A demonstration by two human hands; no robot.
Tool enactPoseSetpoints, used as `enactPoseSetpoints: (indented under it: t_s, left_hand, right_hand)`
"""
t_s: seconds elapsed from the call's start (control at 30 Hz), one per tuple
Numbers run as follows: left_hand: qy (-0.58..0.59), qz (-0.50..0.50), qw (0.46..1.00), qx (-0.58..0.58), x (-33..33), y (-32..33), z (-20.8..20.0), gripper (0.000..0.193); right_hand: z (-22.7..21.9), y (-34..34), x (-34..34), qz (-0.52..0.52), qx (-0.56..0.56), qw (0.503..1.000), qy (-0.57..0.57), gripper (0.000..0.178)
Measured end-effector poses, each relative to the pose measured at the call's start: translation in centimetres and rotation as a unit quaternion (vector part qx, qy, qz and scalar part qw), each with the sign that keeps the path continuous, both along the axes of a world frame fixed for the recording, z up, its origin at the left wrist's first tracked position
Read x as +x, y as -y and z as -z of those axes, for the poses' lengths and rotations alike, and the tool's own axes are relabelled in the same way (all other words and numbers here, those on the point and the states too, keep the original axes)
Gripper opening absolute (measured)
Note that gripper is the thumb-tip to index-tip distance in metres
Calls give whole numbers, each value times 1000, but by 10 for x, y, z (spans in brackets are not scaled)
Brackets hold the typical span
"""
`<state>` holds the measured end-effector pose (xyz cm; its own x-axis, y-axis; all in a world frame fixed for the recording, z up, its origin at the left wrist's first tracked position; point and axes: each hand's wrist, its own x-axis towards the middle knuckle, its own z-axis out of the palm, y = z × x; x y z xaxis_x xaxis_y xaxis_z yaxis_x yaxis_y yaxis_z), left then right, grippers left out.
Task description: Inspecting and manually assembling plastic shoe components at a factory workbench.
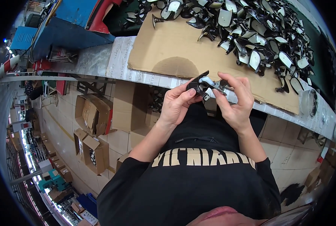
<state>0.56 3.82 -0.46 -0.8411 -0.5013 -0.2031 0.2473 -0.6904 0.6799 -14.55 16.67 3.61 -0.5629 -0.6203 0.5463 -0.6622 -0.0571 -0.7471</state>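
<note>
Above the near edge of the bench my two hands meet around small glossy parts. My left hand (177, 104) pinches a black angular piece (198, 86) between thumb and fingers. My right hand (237, 98) grips a shiny dark curved piece (221, 85) with thumb and index finger, close against the black piece. A pale highlight shows on the curved surface; whether the two pieces are joined I cannot tell. Beyond my hands lies a big pile of glossy black heel-shaped parts (254, 60) with flat whitish oval faces, spread on a cardboard sheet (164, 45).
At the left of the bench (119, 52) stands a blue and red machine (74, 34). A clear round container (309, 102) sits at the right. Open cartons (94, 113) stand on the tiled floor at the left, one carton (92, 150) with parts inside.
</note>
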Motion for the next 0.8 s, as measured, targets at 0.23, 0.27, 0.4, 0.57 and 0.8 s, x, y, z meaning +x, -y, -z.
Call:
enactPoseSetpoints:
  t_s: [0.23, 0.27, 0.4, 0.57, 0.8]
  left_hand:
    - [6, -19, 999, -32, 2, 2, 2, 36]
    - [7, -19, 999, -31, 3, 2, 3, 36]
    - [4, -23, 999, 33, 1, 1, 3, 33]
    - [-15, -30, 993, 112, -5, -2, 1, 28]
    - [4, -14, 992, 123, 0, 6, 6, 36]
  right_hand:
    - [5, 2, -11, 55, -10, 998, 0, 43]
    - [6, 2, -12, 71, -10, 997, 9, 42]
    - [2, -9, -4, 56, -27, 998, 28, 41]
    - [11, -1, 10, 7, -22, 999, 27, 40]
    - [23, 0, -13, 100, 7, 995, -15, 37]
